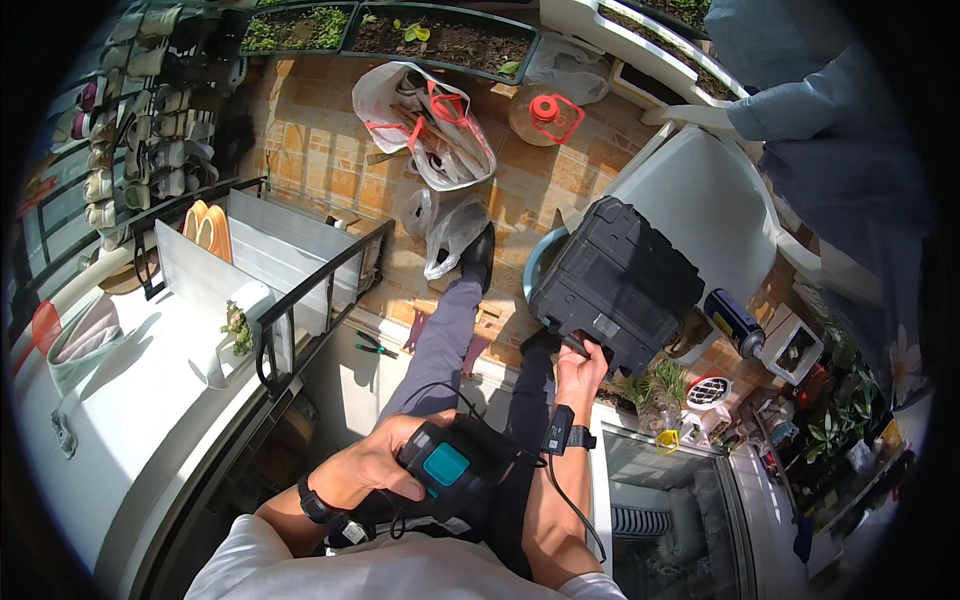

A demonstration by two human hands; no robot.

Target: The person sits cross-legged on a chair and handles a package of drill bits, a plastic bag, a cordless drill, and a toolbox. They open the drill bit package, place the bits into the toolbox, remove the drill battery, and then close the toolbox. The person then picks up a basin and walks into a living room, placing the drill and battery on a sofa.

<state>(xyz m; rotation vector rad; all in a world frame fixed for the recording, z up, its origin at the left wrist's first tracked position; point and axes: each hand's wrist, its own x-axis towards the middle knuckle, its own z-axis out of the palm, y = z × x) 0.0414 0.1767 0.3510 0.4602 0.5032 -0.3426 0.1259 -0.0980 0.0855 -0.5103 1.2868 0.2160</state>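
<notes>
My left hand [371,461] is wrapped around a black device with a teal panel [445,464], held close to my waist. The device's underside and its far end are hidden. My right hand [581,367] reaches forward, its fingers closed on the front handle of a black plastic tool case [615,281]. The lid of the case is down. Part of a light-blue basin [534,271] shows at its left side, and a white plastic chair [697,202] stands behind it. What carries the case's weight is hidden.
Teal-handled pliers [376,345] lie on the pale ledge left of my legs. An aerosol can [733,322] is right of the case. Ahead are a full carrier bag [424,124], a red-capped jug [546,116] and a planter [442,37]. A black-framed rack [322,277] stands left.
</notes>
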